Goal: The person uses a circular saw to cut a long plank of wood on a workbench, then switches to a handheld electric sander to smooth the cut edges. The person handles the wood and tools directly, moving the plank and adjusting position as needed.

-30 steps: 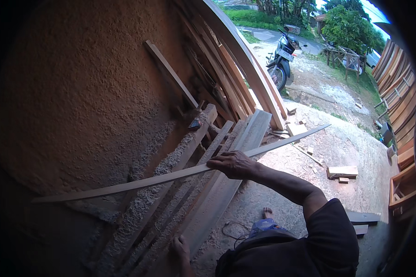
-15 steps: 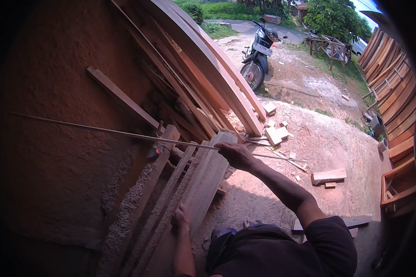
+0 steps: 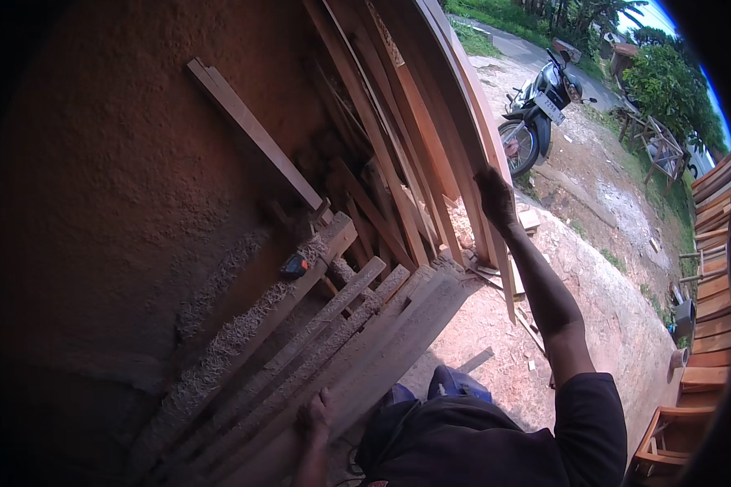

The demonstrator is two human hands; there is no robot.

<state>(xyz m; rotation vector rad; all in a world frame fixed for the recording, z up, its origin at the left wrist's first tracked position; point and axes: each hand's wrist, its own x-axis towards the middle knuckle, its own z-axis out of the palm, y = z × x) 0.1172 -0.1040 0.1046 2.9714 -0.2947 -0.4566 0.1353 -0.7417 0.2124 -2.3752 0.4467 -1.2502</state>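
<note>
My right hand point(image 3: 495, 195) is raised beside tall leaning boards point(image 3: 414, 122), its fingers closed round a thin wooden strip point(image 3: 508, 288) that stands nearly upright. My left hand point(image 3: 315, 414) is low down, fingers curled on a plank point(image 3: 406, 325) of the rough wooden bench. Beside it run narrower rails point(image 3: 280, 325) coated in shavings, and a small orange-and-black tool point(image 3: 295, 266) lies on the outer rail. A pale board point(image 3: 252, 122) leans on the brown wall behind.
Outside, a motorcycle point(image 3: 532, 122) is parked on the dirt. Wood offcuts point(image 3: 529, 219) lie near the leaning boards. Rows of planks point(image 3: 711, 284) and a wooden frame point(image 3: 662, 434) line the right side, with a pale bucket point(image 3: 679, 359) beside them.
My right hand has risen toward the leaning boards, swinging the strip from crosswise to nearly upright. My left hand stays on the bench plank, and the view has shifted.
</note>
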